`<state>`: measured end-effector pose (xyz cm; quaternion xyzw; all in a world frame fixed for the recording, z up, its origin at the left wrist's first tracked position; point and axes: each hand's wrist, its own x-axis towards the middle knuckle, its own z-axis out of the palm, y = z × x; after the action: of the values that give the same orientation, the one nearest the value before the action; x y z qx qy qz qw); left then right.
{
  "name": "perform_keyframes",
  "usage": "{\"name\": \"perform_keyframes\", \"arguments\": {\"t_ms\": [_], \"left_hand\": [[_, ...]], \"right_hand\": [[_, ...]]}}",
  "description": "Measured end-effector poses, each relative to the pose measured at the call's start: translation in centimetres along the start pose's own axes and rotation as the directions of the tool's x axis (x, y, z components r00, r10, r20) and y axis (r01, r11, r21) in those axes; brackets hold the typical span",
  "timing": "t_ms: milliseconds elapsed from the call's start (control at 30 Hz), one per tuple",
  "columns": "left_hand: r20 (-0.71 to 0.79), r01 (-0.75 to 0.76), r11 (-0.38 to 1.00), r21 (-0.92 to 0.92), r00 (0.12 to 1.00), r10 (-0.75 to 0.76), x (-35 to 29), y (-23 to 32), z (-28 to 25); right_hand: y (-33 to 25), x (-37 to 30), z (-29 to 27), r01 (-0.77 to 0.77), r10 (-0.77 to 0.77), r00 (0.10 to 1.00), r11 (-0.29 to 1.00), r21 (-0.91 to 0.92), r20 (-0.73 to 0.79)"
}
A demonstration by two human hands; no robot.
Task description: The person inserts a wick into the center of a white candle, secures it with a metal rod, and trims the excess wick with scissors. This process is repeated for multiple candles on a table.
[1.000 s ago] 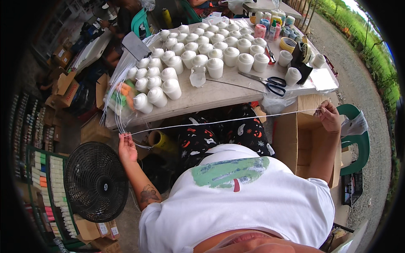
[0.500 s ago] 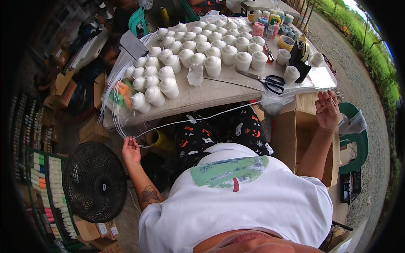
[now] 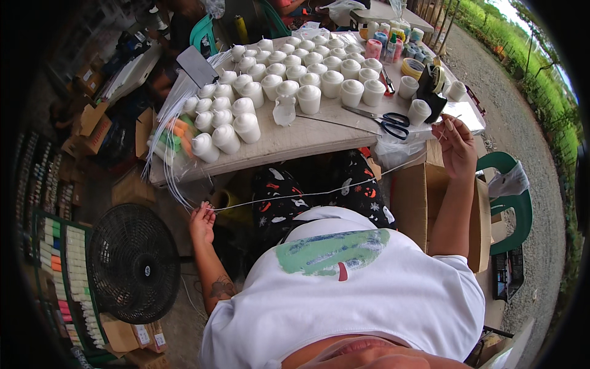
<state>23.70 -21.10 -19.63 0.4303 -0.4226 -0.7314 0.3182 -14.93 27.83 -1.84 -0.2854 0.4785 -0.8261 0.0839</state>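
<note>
A long white wick cord (image 3: 307, 195) runs across in front of my lap, sagging slightly between my two hands. My left hand (image 3: 201, 224), below the table's left corner, pinches its left end beside a bundle of white cords (image 3: 161, 138) hanging over the edge. At the table's right front my right hand (image 3: 456, 147) is raised, its fingers pinched on the other end, with a short tip sticking up. Several rows of white candles (image 3: 309, 99) with domed tops stand on the table (image 3: 270, 138). Scissors (image 3: 387, 121) lie nearest my right hand.
A black tape dispenser (image 3: 432, 92) and paint jars (image 3: 393, 46) stand on the table's right side. An open cardboard box (image 3: 410, 209) and a green chair (image 3: 515, 218) are at the right. A black fan (image 3: 134, 264) is at the left, near a phone-like grey panel (image 3: 198, 66) on the table.
My right hand has moved left, its fingers turning, and my left hand has shifted right and slightly nearer. The cord between them now hangs lower.
</note>
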Motion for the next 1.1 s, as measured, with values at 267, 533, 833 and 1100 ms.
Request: {"name": "perform_keyframes", "arguments": {"t_ms": [267, 533, 833, 1100], "left_hand": [[0.304, -0.295, 0.952, 0.083, 0.917, 0.258, -4.4, 3.9, 8.3], [0.322, -0.36, 0.908, 0.216, 0.904, 0.282, -4.7, 4.5, 9.3], [0.617, -0.69, 0.715, -0.109, 0.517, 0.593, -9.3, 5.1, 17.3], [0.584, -0.62, 0.768, -0.163, 0.566, 0.581, -8.0, 4.7, 17.9]], "right_hand": [[1.7, -0.2, 1.3, 0.043, -0.045, 0.999, 0.997, -0.063, -0.019], [1.3, -0.2, 2.9, 0.07, -0.069, 0.998, 0.991, -0.11, 0.01], [1.2, -1.8, 0.7, 0.017, -0.031, 0.995, 0.989, -0.15, -0.095], [0.6, -1.4, -3.0, 0.193, -0.204, 0.974, 0.974, -0.12, -0.093]]}}
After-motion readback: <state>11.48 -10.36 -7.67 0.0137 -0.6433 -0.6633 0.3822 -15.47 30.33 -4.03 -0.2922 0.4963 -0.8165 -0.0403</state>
